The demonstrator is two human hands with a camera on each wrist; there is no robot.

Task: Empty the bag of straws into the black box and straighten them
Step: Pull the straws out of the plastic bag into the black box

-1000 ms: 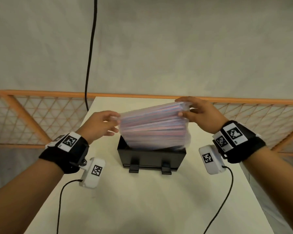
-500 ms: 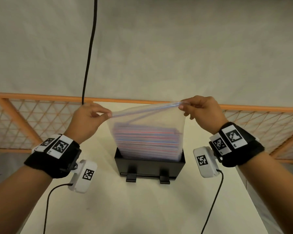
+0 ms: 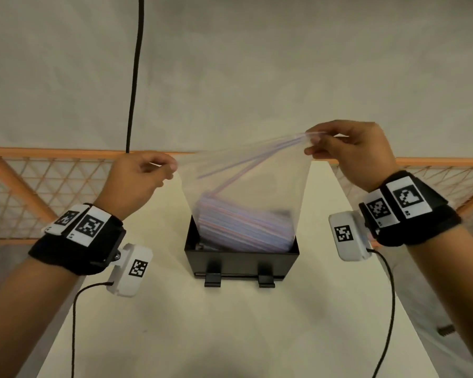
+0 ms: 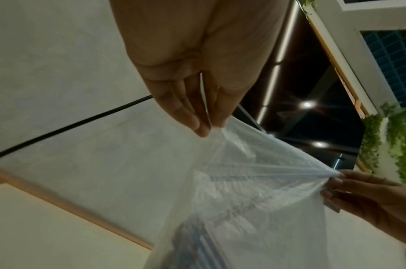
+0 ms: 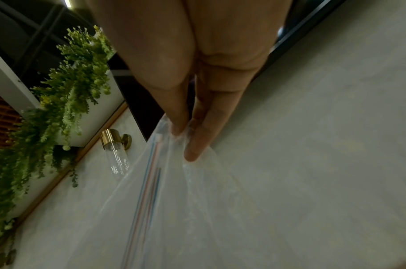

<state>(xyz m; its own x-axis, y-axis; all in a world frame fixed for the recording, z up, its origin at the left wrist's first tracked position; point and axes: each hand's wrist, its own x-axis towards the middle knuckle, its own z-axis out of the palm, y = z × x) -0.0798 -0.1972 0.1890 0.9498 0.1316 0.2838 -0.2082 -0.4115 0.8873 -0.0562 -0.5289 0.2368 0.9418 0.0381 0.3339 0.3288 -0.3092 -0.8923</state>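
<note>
A clear plastic bag hangs upside down over the black box on the table. My left hand pinches its upper left corner, and my right hand pinches the upper right corner, held higher. A stack of red, white and blue striped straws lies in the box, with the bag's lower part still around it. Two or three straws slant up inside the bag toward my right hand. The left wrist view shows my fingers pinching the bag. My right fingers pinch the film beside a stray straw.
The box stands mid-table on the cream table, with two black clips on its front. An orange lattice fence runs behind the table. A black cable hangs down the wall. Thin cables trail from both wrist cameras.
Both hands have lifted the bag upward, the right higher than the left. The straws have slid down from the bag into the box, leaving the upper part of the bag almost empty.
</note>
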